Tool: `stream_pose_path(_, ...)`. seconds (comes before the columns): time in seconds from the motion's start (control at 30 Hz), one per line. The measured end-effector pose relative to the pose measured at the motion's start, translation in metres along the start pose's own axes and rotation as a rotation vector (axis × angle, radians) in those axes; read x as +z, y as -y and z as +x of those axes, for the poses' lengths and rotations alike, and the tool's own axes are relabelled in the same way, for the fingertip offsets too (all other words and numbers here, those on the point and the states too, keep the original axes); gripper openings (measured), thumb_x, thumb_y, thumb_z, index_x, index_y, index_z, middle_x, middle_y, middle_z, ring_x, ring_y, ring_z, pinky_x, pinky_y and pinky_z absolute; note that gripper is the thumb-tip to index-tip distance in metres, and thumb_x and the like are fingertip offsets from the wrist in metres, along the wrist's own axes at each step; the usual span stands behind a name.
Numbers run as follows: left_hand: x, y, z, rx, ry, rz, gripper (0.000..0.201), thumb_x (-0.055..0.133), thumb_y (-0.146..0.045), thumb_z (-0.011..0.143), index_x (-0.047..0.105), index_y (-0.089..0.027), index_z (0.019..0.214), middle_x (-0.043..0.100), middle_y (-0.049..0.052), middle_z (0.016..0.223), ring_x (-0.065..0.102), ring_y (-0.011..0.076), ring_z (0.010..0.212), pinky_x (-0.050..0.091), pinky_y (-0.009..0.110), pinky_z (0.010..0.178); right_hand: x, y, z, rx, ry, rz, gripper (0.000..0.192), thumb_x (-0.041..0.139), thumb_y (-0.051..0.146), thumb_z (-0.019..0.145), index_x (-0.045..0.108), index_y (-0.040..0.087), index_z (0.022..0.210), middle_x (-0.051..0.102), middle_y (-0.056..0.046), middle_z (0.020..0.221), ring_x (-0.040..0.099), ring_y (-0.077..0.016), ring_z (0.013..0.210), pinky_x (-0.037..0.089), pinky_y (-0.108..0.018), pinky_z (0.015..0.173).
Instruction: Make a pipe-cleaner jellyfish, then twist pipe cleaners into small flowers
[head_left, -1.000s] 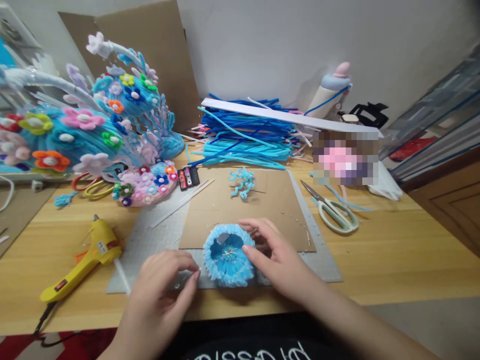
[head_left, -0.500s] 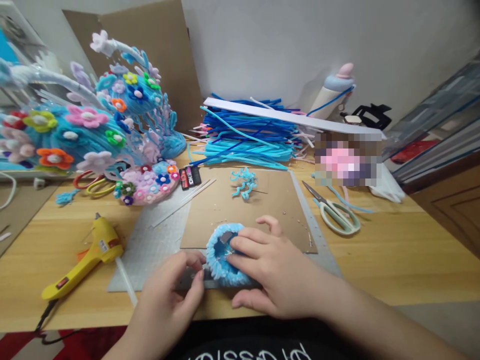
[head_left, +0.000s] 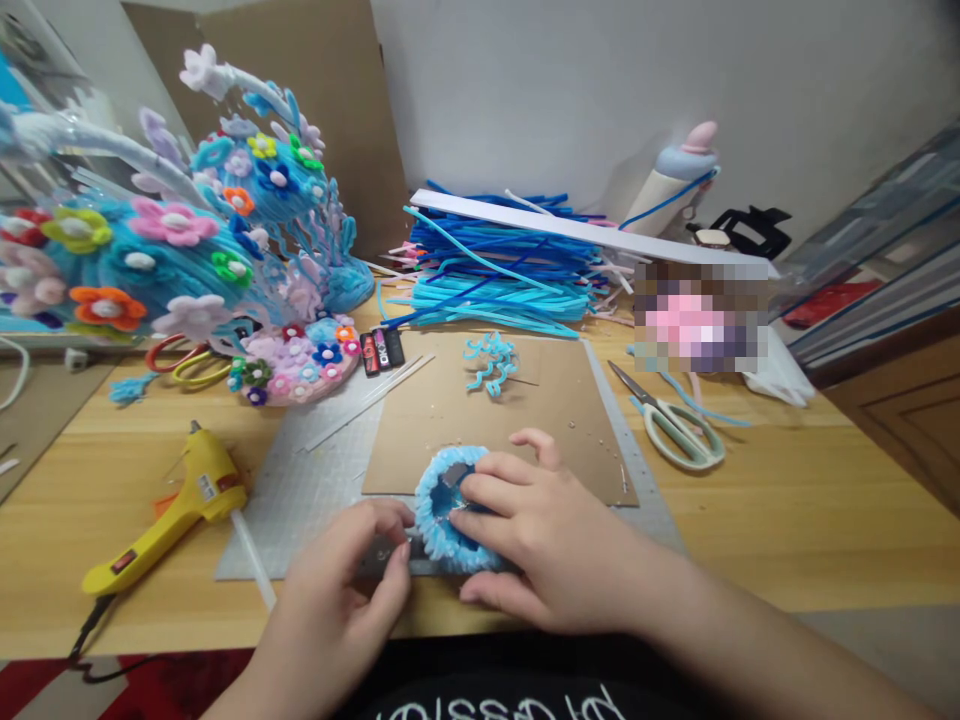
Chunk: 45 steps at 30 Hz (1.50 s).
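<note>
A light-blue fuzzy bowl-shaped piece (head_left: 442, 545), seemingly made of pipe cleaners, sits at the front edge of the mat with its hollow facing up. Inside it are a small grey patch and some shiny bits. My right hand (head_left: 540, 535) grips its right side, fingers reaching into the hollow and thumb outside, index finger raised. Beside the piece on the left, my left hand (head_left: 349, 570) has curled fingers, with thumb and forefinger close together. Whatever lies between them is too small to tell. A dark flat strip (head_left: 431, 562) shows behind those fingertips and runs under the piece.
Curly blue pipe cleaners (head_left: 491, 365) rest on a cardboard sheet (head_left: 405, 430). At left lie a yellow glue gun (head_left: 180, 515) and flower-covered blue decorations (head_left: 150, 260). Scissors (head_left: 679, 430) lie at right. Stacked blue pipe cleaners (head_left: 495, 270) and a bottle (head_left: 671, 180) stand behind.
The view has shifted very slightly. Both hands and the blue fuzzy piece keep nearly the same positions.
</note>
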<state>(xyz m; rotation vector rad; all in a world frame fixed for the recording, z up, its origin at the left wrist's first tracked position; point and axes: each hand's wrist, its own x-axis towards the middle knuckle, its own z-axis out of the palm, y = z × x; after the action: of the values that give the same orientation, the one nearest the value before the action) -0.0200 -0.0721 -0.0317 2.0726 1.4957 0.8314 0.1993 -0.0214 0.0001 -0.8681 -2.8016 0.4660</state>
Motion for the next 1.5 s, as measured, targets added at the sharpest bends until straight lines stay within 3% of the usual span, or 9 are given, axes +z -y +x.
stream_pose_path(0.23, 0.001, -0.002, -0.001, -0.012, 0.012, -0.016, 0.007, 0.047, -0.016, 0.085, 0.046, -0.023, 0.084, 0.061, 0.0, 0.088, 0.06, 0.0136, 0.08, 0.049, 0.026, 0.068, 0.001, -0.001, 0.002, -0.008, 0.019, -0.007, 0.038, 0.047, 0.051, 0.088, 0.064, 0.021, 0.104, 0.062, -0.005, 0.1, 0.047, -0.0236, 0.104, 0.012, -0.051, 0.099)
stream_pose_path(0.43, 0.005, -0.004, 0.0, -0.053, 0.035, 0.023, 0.015, 0.052, -0.022, 0.085, 0.046, -0.023, 0.099, 0.058, 0.002, 0.091, 0.059, 0.0173, 0.085, 0.05, 0.032, 0.072, 0.0, 0.001, 0.002, -0.005, 0.02, -0.007, 0.038, 0.047, 0.05, 0.088, 0.064, 0.021, 0.106, 0.063, -0.007, 0.101, 0.046, -0.0247, 0.105, 0.01, -0.052, 0.1)
stream_pose_path(0.63, 0.01, -0.007, 0.006, 0.079, -0.014, 0.004, 0.029, 0.052, -0.016, 0.086, 0.05, -0.027, 0.114, 0.052, 0.003, 0.102, 0.056, 0.0151, 0.092, 0.05, 0.027, 0.076, 0.0, 0.001, 0.001, -0.016, 0.016, -0.017, 0.038, 0.046, 0.049, 0.089, 0.064, 0.02, 0.104, 0.062, -0.008, 0.107, 0.045, -0.0248, 0.108, 0.011, -0.051, 0.101)
stream_pose_path(0.83, 0.011, -0.01, 0.011, 0.117, 0.013, -0.017, 0.02, 0.05, -0.011, 0.087, 0.057, -0.025, 0.099, 0.053, 0.002, 0.093, 0.056, 0.0135, 0.085, 0.05, 0.024, 0.071, 0.0, 0.001, 0.001, -0.009, 0.023, -0.02, 0.039, 0.046, 0.05, 0.089, 0.065, 0.019, 0.103, 0.064, -0.007, 0.102, 0.046, -0.0249, 0.108, 0.011, -0.051, 0.101)
stream_pose_path(1.0, 0.011, -0.01, 0.011, 0.1, 0.024, -0.029, 0.018, 0.049, -0.011, 0.087, 0.057, -0.023, 0.099, 0.053, 0.003, 0.094, 0.056, 0.0149, 0.086, 0.05, 0.027, 0.072, -0.003, 0.002, 0.0, -0.001, 0.02, -0.015, 0.034, 0.046, 0.045, 0.09, 0.065, 0.018, 0.098, 0.065, -0.008, 0.098, 0.047, -0.0243, 0.106, 0.014, -0.05, 0.101)
stream_pose_path(1.27, 0.01, -0.011, 0.01, 0.079, 0.049, -0.041, 0.019, 0.049, -0.011, 0.087, 0.056, -0.025, 0.098, 0.053, 0.003, 0.094, 0.055, 0.0144, 0.087, 0.05, 0.026, 0.072, -0.002, 0.002, 0.002, -0.008, 0.042, -0.001, 0.037, 0.046, 0.047, 0.09, 0.062, 0.021, 0.11, 0.064, -0.007, 0.103, 0.045, -0.0247, 0.109, 0.013, -0.053, 0.1)
stream_pose_path(1.5, 0.01, -0.011, 0.01, 0.09, 0.036, -0.039, 0.019, 0.049, -0.01, 0.087, 0.056, -0.024, 0.099, 0.053, 0.003, 0.093, 0.055, 0.0143, 0.085, 0.049, 0.026, 0.071, 0.0, 0.003, 0.002, -0.022, 0.028, -0.019, 0.037, 0.045, 0.047, 0.09, 0.064, 0.02, 0.106, 0.064, -0.008, 0.105, 0.044, -0.0252, 0.11, 0.012, -0.053, 0.101)
